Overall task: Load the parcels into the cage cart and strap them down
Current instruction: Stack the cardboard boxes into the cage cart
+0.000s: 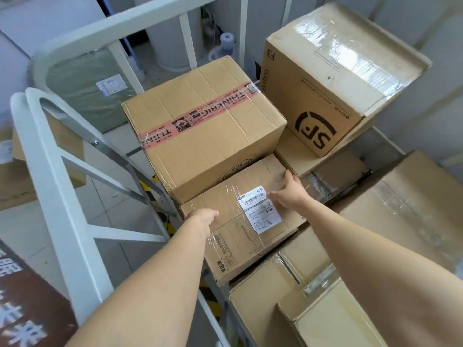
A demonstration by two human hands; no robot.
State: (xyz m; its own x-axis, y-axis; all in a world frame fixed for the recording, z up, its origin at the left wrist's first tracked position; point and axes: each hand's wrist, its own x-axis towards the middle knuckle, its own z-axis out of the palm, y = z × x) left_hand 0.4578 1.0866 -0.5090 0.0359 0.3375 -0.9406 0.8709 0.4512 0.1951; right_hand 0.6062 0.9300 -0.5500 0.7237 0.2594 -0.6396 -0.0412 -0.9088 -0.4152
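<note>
A flat cardboard parcel [240, 229] with a white shipping label lies in the cage cart among other boxes. My left hand [204, 216] grips its near-left edge. My right hand [288, 191] rests on its top at the far-right corner, fingers spread. Behind it stands a larger box with pink tape [200, 126]. To the right of that one, a box marked SF [333, 76] sits tilted on top of lower parcels. The cart's white tubular side frame [62, 186] runs along the left.
More cardboard boxes [313, 296] fill the cart at the lower right, and a big one [413, 209] lies at the right. Outside the frame are a green-wrapped package [87, 88], a box on the tiled floor [15, 181] and a brown sign [27, 309].
</note>
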